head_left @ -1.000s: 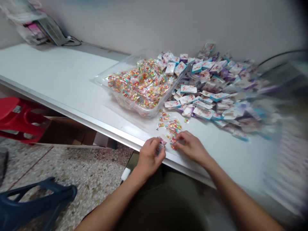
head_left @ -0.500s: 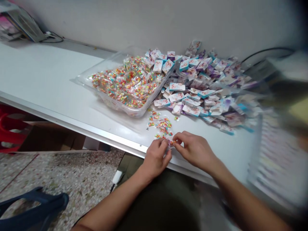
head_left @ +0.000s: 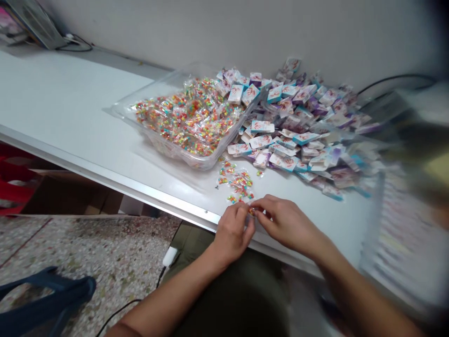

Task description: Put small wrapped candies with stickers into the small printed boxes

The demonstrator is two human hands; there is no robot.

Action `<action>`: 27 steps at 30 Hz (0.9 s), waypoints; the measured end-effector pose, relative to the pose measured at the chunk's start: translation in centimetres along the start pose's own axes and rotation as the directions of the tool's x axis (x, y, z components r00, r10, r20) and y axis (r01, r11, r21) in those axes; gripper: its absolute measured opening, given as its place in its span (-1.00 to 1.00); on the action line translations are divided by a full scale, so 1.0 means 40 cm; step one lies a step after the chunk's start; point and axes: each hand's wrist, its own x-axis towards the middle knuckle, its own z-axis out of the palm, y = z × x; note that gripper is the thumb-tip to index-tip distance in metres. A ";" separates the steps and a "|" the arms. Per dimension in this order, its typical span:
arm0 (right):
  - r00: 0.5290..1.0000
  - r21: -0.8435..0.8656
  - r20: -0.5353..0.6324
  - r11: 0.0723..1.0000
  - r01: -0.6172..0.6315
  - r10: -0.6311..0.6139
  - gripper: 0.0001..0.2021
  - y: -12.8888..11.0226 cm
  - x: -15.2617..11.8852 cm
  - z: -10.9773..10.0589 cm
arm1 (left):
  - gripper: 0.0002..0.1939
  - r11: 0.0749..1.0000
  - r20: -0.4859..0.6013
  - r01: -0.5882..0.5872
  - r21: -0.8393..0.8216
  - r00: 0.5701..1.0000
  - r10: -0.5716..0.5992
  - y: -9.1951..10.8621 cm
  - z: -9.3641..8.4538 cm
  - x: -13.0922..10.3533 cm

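Note:
At the table's front edge, my left hand (head_left: 232, 231) and my right hand (head_left: 286, 223) meet with bent fingers. Between their fingertips is a small clear packet of colourful pieces (head_left: 251, 212), mostly hidden by the fingers. Just beyond the hands, several similar loose packets (head_left: 242, 182) lie on the white tabletop. A clear plastic tray (head_left: 157, 144) behind them is heaped with more such packets (head_left: 196, 117). Small printed cartons in white, blue and purple (head_left: 284, 161) are piled to the right of the tray, and a few rest on its right corner.
A plastic-wrapped stack (head_left: 403, 234) stands blurred at the right. Dark cables (head_left: 393, 77) run along the wall. Below the table are a cardboard box (head_left: 70, 194), a red plastic item (head_left: 14, 180) and a dark blue stool (head_left: 49, 295).
The view has shifted slightly. Both hands remain together at the table edge, and the packet between them is more covered by the fingers than before.

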 end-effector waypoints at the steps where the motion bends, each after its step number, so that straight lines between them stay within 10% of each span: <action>1: 0.999 0.014 -0.038 1.000 -0.015 0.015 -0.80 0.003 -0.001 0.009 | -0.67 1.000 -0.024 0.000 0.000 1.000 0.000 -0.001 0.003 -0.002; 8: 0.964 -0.173 -0.267 0.984 -0.045 -0.003 -0.86 -0.008 -0.018 0.075 | -0.58 0.999 -0.122 0.045 -0.022 0.991 -0.048 -0.013 0.020 -0.021; 16: 0.886 0.005 -0.463 1.000 0.028 -0.022 -0.83 -0.006 -0.027 0.106 | -0.58 0.995 -0.144 0.055 -0.077 0.987 -0.066 -0.017 0.025 -0.035; 23: 0.914 0.122 -0.405 0.992 0.038 0.015 -0.79 -0.014 -0.028 0.117 | -0.59 1.000 -0.089 0.024 -0.014 0.996 -0.025 -0.003 -0.027 -0.037; 27: 0.948 0.208 -0.317 0.973 0.099 -0.029 -0.78 -0.018 -0.038 0.124 | -0.84 0.932 0.052 0.269 -0.242 0.963 -0.264 0.001 -0.095 -0.021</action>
